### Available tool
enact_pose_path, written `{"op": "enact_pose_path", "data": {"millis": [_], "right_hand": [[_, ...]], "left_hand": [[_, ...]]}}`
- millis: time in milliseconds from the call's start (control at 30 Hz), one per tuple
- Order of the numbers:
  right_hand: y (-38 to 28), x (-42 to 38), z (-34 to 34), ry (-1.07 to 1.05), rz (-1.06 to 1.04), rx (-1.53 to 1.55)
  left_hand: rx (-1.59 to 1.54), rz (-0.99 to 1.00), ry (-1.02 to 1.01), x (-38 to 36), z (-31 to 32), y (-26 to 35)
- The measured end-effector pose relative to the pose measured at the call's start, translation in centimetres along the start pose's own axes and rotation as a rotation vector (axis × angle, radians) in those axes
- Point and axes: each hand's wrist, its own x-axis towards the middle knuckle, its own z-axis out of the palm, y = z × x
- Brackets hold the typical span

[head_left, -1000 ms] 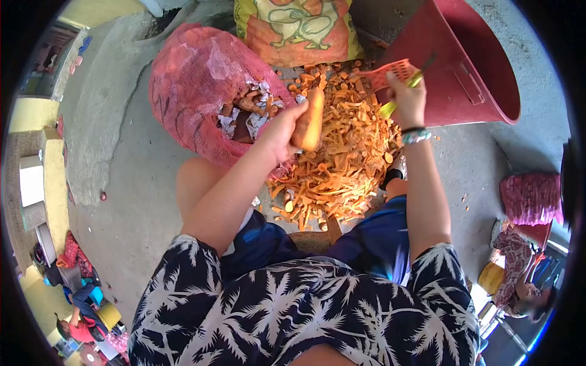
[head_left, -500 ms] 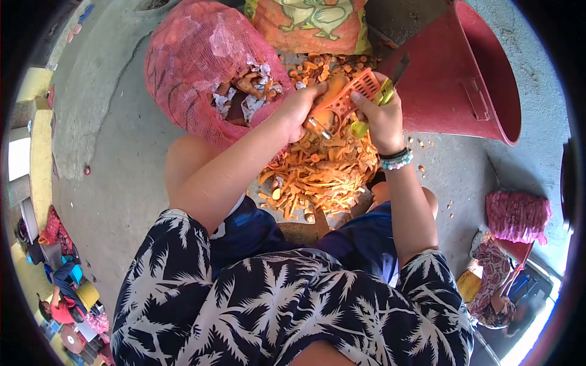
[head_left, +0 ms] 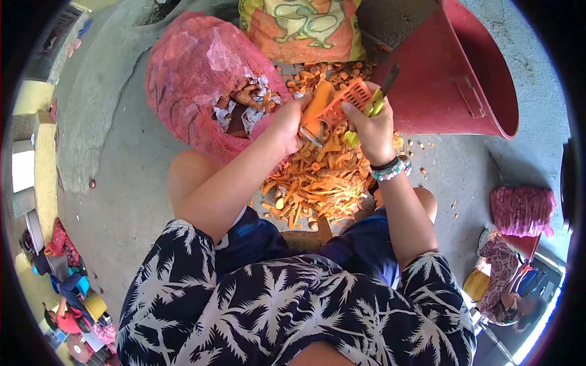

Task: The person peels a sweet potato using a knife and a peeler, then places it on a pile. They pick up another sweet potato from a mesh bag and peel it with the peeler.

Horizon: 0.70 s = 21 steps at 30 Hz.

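Observation:
My left hand (head_left: 289,126) is closed around a carrot (head_left: 318,101), part of which shows bright, peeled orange. In my right hand (head_left: 374,129) is an orange peeler (head_left: 349,102) with a slotted handle, its metal blade lying against the carrot's near end. The same hand also grips a knife (head_left: 390,79), whose yellow-green handle is between the fingers and whose dark blade points up and away. Below both hands a heap of carrot peelings (head_left: 320,183) covers the floor, with cut carrot ends at its far side.
A pink mesh sack (head_left: 195,79) holding carrots and paper lies left. A printed orange-yellow sack (head_left: 299,30) stands behind the peelings. The large red bucket (head_left: 427,79) tilts at the right. A person (head_left: 503,287) is at far right, another person (head_left: 67,320) at far left.
Both hands, with the carrot and peeler, have shifted slightly left. The peeler's blade sits a little closer to me, and more of the bright carrot shows. The view has tilted slightly.

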Motion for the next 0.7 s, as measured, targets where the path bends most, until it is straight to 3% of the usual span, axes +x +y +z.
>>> {"op": "enact_pose_path", "data": {"millis": [67, 133, 167, 233, 333, 433, 500, 533, 567, 633, 667, 700], "right_hand": [[0.0, 1.4, -0.5, 0.034, 0.125, -0.062], [1.3, 5.1, -4.1, 0.271, -0.044, -0.134], [2.7, 7.1, -6.7, 0.485, -0.053, -0.353], [1.8, 7.0, -8.0, 0.494, -0.044, 0.124], [0.0, 3.3, -4.0, 0.287, -0.033, -0.023], [-0.2, -0.8, 0.4, 0.127, -0.039, -0.047], [1.0, 0.2, -0.4, 0.098, -0.029, -0.143], [0.9, 1.1, -0.7, 0.069, -0.027, -0.239], [0.2, 2.6, -1.3, 0.148, 0.08, -0.204], [3.9, 6.9, -6.6, 0.379, -0.15, -0.275], [3.3, 7.3, -7.8, 0.496, 0.017, -0.12], [4.1, 7.4, -9.3, 0.438, 0.059, 0.025]], "left_hand": [[0.162, -0.111, -0.099, 0.4, -1.6, -0.1], [0.149, -0.137, -0.106, -0.8, -1.1, -0.4], [0.133, -0.165, -0.108, -1.4, -1.0, -0.6], [0.088, -0.134, -0.152, -1.3, -1.2, -0.4], [-0.005, -0.018, 0.033, -0.4, -1.0, 0.4], [-0.009, -0.02, -0.07, 1.3, -2.6, 0.2], [-0.081, -0.011, -0.07, 0.8, -1.4, -0.7], [0.033, -0.006, 0.012, -0.1, -0.3, -0.8], [0.147, 0.002, 0.091, -0.7, 0.3, -0.8], [0.157, -0.1, -0.037, -1.1, -0.6, -0.7], [0.132, -0.098, -0.066, -1.5, -0.7, -0.7], [0.107, -0.096, -0.095, -1.7, -0.9, -0.5]]}}
